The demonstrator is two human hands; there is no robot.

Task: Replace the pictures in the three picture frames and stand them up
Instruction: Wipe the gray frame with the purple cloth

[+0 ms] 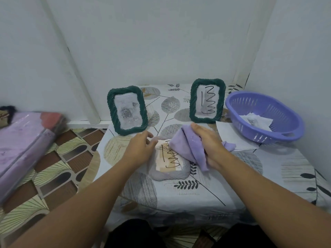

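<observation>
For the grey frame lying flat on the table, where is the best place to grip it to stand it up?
Probably the long side edges of the grey frame, one from the left and one from the right. It lies face up, its thick ribbed border offers purchase, and this keeps fingers off the glass the right hand holds a purple cloth over.

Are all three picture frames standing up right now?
No, the grey frame lies flat on the table while both green frames stand upright.

Soft purple cloth (189, 149), glossy perforated plastic basket (265, 135), ribbed rope-textured frames (127, 110) — matt patterned tablecloth (250, 185).
</observation>
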